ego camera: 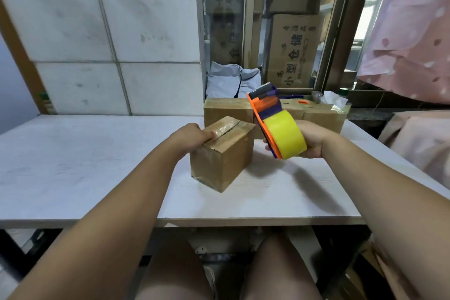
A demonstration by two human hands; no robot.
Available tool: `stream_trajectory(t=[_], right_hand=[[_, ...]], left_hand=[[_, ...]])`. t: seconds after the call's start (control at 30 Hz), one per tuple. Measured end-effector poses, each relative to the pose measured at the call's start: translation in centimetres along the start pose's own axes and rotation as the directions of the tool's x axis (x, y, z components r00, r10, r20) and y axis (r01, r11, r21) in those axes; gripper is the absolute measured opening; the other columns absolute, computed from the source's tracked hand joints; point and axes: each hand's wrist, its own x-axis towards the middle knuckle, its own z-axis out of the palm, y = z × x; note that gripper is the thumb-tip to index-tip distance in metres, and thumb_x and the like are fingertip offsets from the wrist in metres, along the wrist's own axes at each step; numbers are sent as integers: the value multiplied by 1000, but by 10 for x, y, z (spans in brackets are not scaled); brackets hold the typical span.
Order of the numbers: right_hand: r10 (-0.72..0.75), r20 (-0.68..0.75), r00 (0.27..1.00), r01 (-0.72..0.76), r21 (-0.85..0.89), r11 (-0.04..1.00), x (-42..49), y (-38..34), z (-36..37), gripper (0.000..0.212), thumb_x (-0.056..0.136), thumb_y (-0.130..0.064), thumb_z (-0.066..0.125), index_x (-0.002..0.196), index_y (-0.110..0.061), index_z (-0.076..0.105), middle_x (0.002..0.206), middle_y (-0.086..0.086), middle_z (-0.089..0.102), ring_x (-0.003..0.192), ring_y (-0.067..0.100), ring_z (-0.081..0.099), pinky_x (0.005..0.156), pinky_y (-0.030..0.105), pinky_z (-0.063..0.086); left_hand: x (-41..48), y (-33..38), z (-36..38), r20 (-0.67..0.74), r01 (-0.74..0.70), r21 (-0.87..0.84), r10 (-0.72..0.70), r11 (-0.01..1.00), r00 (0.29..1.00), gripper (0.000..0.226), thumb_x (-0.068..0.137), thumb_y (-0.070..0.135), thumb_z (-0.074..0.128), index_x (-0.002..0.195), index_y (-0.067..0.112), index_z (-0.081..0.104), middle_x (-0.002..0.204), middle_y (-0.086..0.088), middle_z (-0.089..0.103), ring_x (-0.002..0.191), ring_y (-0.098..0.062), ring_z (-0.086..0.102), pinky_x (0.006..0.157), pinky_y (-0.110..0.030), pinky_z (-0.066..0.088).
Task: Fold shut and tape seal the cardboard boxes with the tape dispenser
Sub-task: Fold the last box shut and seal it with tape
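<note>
A small cardboard box (222, 153) stands on the white table (85, 165), its top flaps folded shut with clear tape along the seam. My left hand (192, 135) rests on the box's near top edge, fingers pressing the taped end. My right hand (313, 139) grips an orange and purple tape dispenser (272, 122) with a yellow tape roll, held in the air just right of the box, blade end pointing up and away.
Two more closed cardboard boxes (316, 114) sit side by side behind, at the table's far edge. White foam boxes (109, 48) are stacked at the back left. A grey bag (229, 80) and printed cartons stand behind. Pink cloth (409, 31) hangs at the right.
</note>
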Motion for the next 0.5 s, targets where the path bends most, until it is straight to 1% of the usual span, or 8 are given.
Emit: stream_trajectory(t=[0.07, 0.1, 0.17, 0.27, 0.33, 0.4, 0.43, 0.5], right_hand=[[-33, -40, 999, 32, -35, 999, -3, -4, 5, 22, 98, -18, 44, 102, -12, 64, 91, 12, 71, 77, 23, 69, 73, 39, 55], [-47, -56, 997, 45, -41, 998, -4, -6, 6, 20, 97, -15, 45, 104, -13, 64, 94, 12, 71, 78, 23, 69, 71, 38, 56], [-67, -90, 994, 63, -45, 997, -5, -8, 7, 20, 96, -10, 46, 103, -15, 64, 96, 12, 70, 78, 22, 70, 62, 34, 57], [-86, -96, 992, 83, -36, 996, -8, -11, 12, 23, 95, -6, 46, 102, -17, 64, 92, 9, 71, 77, 21, 70, 59, 32, 57], [-96, -102, 990, 92, -48, 995, -7, -12, 15, 26, 94, -1, 43, 100, -17, 64, 86, 7, 71, 71, 19, 70, 55, 31, 56], [-96, -99, 991, 88, -84, 993, -7, -13, 17, 28, 94, 1, 41, 99, -16, 63, 85, 7, 68, 68, 20, 67, 52, 29, 55], [-96, -93, 991, 87, -99, 991, -6, -13, 19, 29, 94, 2, 40, 100, -16, 63, 86, 8, 67, 68, 20, 67, 52, 28, 55], [-101, -83, 991, 94, -92, 991, -3, -11, 22, 28, 94, 1, 41, 100, -15, 63, 84, 8, 68, 66, 19, 68, 51, 29, 54]], left_hand=[[0, 0, 5, -51, -4, 119, 10, 993, 999, 48, 90, 49, 46, 118, 10, 49, 113, -11, 58, 104, -29, 56, 65, -31, 35], [-1, 1, 7, -64, -14, 168, 25, 986, 998, 50, 92, 50, 43, 122, 10, 47, 119, -12, 57, 111, -31, 54, 70, -33, 37], [-6, 4, 9, -58, -28, 233, 43, 972, 997, 53, 96, 52, 36, 127, 10, 46, 125, -13, 56, 113, -32, 52, 80, -35, 41], [-7, 5, 8, -1, -53, 300, 56, 953, 998, 75, 93, 67, 22, 125, 8, 54, 129, -14, 56, 116, -32, 51, 95, -39, 40], [-7, 3, 2, -19, -113, 233, 121, 966, 992, 79, 88, 74, 22, 124, 13, 58, 129, -10, 55, 121, -30, 48, 103, -41, 37], [-7, -1, -3, 13, -252, 0, 252, 968, 968, 66, 86, 71, 39, 131, 26, 53, 135, 5, 48, 130, -17, 40, 107, -34, 33], [-11, -2, -6, 87, -322, -85, 329, 943, 940, 57, 88, 61, 49, 136, 31, 48, 139, 13, 40, 133, -9, 32, 106, -28, 29], [-15, -5, -6, 286, -424, -73, 426, 903, 858, 56, 87, 40, 63, 139, 39, 42, 151, 19, 24, 140, -2, 14, 109, -27, 22]])
